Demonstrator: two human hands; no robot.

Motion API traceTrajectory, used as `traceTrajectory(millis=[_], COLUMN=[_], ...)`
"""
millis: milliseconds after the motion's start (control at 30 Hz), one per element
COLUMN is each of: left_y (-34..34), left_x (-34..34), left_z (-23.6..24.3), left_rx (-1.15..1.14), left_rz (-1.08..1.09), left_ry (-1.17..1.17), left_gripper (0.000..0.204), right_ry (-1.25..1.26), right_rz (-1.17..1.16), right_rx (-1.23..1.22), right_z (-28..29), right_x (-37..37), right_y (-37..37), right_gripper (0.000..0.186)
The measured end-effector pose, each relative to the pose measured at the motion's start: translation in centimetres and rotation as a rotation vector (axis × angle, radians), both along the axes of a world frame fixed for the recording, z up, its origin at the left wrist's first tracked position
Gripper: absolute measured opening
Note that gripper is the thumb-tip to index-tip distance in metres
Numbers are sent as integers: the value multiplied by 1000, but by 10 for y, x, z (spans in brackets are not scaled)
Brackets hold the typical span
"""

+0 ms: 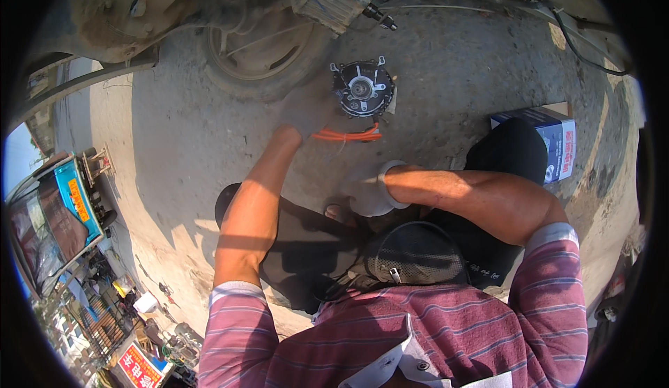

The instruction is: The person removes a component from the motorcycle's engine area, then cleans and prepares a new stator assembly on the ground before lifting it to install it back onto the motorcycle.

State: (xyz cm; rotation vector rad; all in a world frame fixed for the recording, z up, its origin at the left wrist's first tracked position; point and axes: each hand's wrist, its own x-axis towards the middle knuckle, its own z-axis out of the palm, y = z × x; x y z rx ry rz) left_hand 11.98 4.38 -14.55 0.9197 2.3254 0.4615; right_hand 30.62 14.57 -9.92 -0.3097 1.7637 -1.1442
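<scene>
A round black motor (369,99) with silver metal fittings and a hub sits on the concrete ground ahead of me, with orange cables (345,135) lying below it. My left hand (303,112), in a grey glove, reaches to the left of the motor near the cables; it is smeared, so its fingers and any hold are unclear. My right hand (362,189), also gloved, is low in front of my body, below the cables, with curled fingers; what they hold, if anything, is hidden.
A wheel (258,57) and dusty underparts (334,1) of a vehicle overhang the far side. A printed cardboard box (561,154) stands at right, beside my dark-trousered knee. At far left are a blue small vehicle (77,196) and assorted clutter.
</scene>
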Motion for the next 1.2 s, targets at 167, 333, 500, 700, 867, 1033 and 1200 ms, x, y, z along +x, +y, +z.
traceTrajectory(millis=[167,333,500,700,867,1033,1200], left_y=[5,8,29,45,45,51,59], left_x=[-5,-15,-30,-31,-35,-31,-28], left_z=[5,6,3,-6,-7,2,11], left_rx=[-215,-11,-78,-195,-160,-246,-252], left_rz=[-34,-323,-530,-408,-409,-369,-350], left_ry=[-82,239,306,216,196,171,173], left_gripper=[42,35,33,38,38,38,38], right_ry=[159,124,77,147,156,112,111], right_rz=[35,84,77,35,47,26,31], right_rx=[144,121,70,165,166,102,100], right_z=[7,3,-3,4,3,2,3], right_x=[-4,-7,-7,1,1,2,2], right_y=[4,-1,-1,10,11,13,16], right_gripper=[36,37,39,37,31,27,27])
